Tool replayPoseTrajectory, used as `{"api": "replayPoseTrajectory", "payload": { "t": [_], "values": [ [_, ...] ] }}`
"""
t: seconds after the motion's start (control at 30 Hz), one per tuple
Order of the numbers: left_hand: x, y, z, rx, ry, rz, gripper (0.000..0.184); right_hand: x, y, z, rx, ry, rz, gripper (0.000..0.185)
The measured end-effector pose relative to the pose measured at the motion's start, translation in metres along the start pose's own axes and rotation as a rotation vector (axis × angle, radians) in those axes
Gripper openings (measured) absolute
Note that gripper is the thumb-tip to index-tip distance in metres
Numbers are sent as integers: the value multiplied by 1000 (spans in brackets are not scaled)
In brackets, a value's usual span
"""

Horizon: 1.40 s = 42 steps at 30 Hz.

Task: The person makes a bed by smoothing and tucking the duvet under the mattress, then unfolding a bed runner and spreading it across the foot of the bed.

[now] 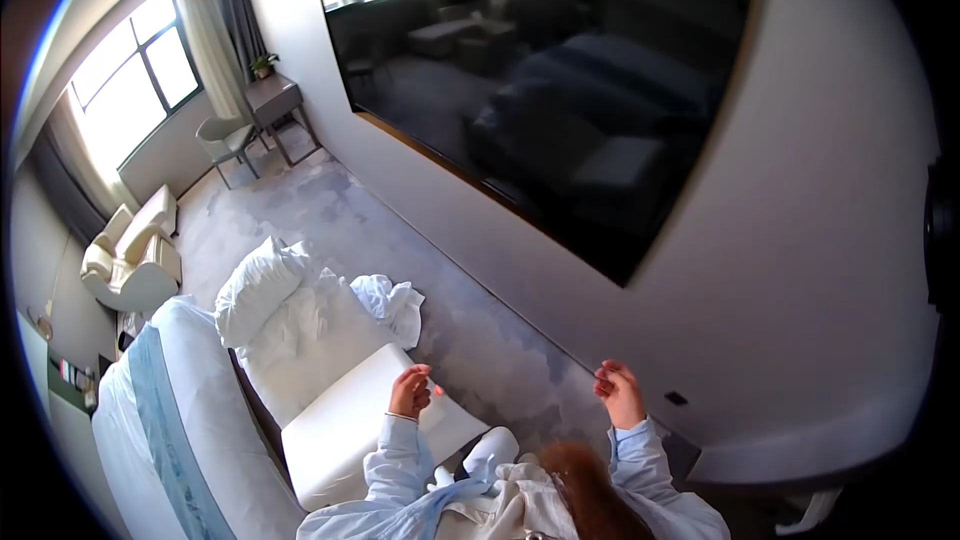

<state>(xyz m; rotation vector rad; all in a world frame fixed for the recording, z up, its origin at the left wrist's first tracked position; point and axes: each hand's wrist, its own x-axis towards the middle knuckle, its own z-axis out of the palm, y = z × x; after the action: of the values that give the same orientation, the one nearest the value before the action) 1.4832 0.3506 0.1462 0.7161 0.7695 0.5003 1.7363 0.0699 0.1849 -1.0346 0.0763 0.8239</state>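
Observation:
My left hand [409, 393] is raised over a white padded bench [340, 430], fingers half curled and a little apart. Nothing shows in its grasp; a small bright orange-red spot beside its fingertips is too small to make out. Off to the right, my right hand [622, 397] hangs in the air before the wall, its fingers loosely bent and apart, with nothing visible in them. Beyond the bench's near part lies rumpled white bedding [310, 335], with a white pillow [262, 290] at its far end.
A bed [215, 400] with a blue runner [165, 420] stands on the left. Crumpled white cloth [392, 305] lies by the bench. A large dark television [540, 90] hangs on the wall. Farther off are a cream armchair [135, 250], a grey chair [228, 140] and a desk [275, 100].

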Motion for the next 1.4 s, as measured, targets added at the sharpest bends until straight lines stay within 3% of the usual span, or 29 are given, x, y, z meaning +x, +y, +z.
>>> {"api": "replayPoseTrajectory", "payload": {
  "t": [0.27,0.33,0.4,0.5,0.63,0.8,0.93,1.03,1.1,1.2,1.3,1.4],
  "values": [
    [138,49,-7,-203,181,55,7,156,-52,135,-281,-480,33,12],
    [201,58,-15,-265,250,125,10,203,-58,156,-516,-427,-36,13],
    [247,83,-3,-337,256,134,13,245,-72,172,-527,-467,-33,13],
    [274,162,42,-332,51,251,7,310,-80,196,-441,-423,41,14],
    [344,226,35,-262,187,319,9,407,-48,263,-457,-375,244,17],
    [374,264,-26,-263,332,264,10,496,7,381,-485,-551,408,15],
    [388,269,-104,-381,704,275,11,587,51,474,-560,-673,532,17],
    [392,281,-147,-548,946,372,12,659,79,543,-516,-694,694,17],
    [409,296,-177,-804,1047,646,12,714,102,590,-405,-624,787,17],
    [437,377,-171,-718,1123,666,11,788,149,663,-132,-485,739,14],
    [466,439,-185,-619,1084,680,10,794,168,776,-109,-677,732,13],
    [517,475,-237,-556,1080,704,11,784,186,873,-321,-934,732,11]
  ]
}}
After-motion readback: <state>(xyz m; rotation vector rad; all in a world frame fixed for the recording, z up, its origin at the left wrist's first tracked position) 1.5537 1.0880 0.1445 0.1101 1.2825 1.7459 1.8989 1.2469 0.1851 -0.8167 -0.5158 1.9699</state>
